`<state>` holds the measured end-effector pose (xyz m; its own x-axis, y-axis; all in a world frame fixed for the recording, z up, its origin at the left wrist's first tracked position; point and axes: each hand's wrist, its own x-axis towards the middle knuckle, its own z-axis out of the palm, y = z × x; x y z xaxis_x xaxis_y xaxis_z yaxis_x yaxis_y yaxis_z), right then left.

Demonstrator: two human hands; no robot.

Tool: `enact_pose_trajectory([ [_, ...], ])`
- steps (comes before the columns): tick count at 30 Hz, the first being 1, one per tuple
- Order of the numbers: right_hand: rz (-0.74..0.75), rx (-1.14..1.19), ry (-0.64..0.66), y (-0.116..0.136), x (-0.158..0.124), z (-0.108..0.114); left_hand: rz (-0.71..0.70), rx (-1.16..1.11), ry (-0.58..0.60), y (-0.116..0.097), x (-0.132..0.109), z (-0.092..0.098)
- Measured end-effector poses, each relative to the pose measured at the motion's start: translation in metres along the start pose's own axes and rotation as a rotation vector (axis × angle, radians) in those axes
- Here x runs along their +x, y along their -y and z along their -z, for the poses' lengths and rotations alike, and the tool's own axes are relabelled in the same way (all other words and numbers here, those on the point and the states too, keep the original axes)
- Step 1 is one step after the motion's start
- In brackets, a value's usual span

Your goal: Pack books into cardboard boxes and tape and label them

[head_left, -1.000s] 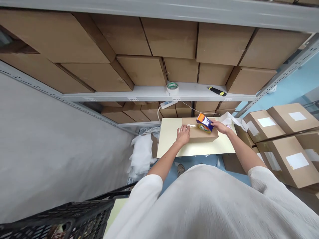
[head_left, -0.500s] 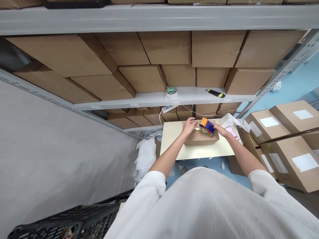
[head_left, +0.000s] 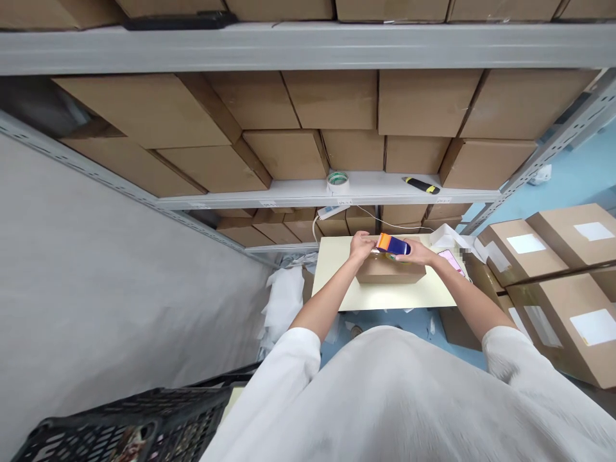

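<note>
A small brown cardboard box (head_left: 391,274) lies on a pale yellow table (head_left: 337,276). My right hand (head_left: 418,253) is closed around an orange and blue tape dispenser (head_left: 393,244), held over the box's far top edge. My left hand (head_left: 363,245) rests on the box's far left corner, right beside the dispenser, with its fingers curled down onto the cardboard.
A grey metal shelf (head_left: 308,190) behind the table holds stacked cartons, a tape roll (head_left: 337,181) and a black and yellow knife (head_left: 421,185). A phone (head_left: 450,261) lies at the table's right. Labelled boxes (head_left: 553,269) are stacked on the right. A black crate (head_left: 125,423) sits near left.
My right hand has drawn the dispenser left and away across the box top. My left hand has slid from the near left of the box to its far left corner.
</note>
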<state>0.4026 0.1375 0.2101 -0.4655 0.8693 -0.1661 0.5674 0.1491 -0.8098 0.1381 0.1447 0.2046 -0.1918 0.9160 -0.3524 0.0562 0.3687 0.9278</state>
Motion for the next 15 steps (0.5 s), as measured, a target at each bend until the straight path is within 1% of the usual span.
enact_pose_trajectory([
  [4, 0.009, -0.247, 0.005, 0.012, 0.006, 0.003, 0.0, 0.028, -0.051, 0.007, -0.002, 0.007],
  [8, 0.04, -0.372, 0.053, 0.026, 0.011, 0.007, 0.009, -0.007, -0.068, 0.013, -0.002, 0.008],
  [10, 0.035, -0.424, 0.084, 0.032, 0.012, 0.011, 0.011, -0.019, -0.072, 0.015, 0.0, 0.014],
  [12, 0.01, -0.462, 0.108, 0.036, 0.012, 0.014, 0.004, -0.011, -0.097, 0.019, 0.004, 0.026],
  [15, -0.04, -0.468, 0.113, 0.036, 0.012, 0.021, -0.013, -0.008, -0.163, 0.026, 0.012, 0.053],
])
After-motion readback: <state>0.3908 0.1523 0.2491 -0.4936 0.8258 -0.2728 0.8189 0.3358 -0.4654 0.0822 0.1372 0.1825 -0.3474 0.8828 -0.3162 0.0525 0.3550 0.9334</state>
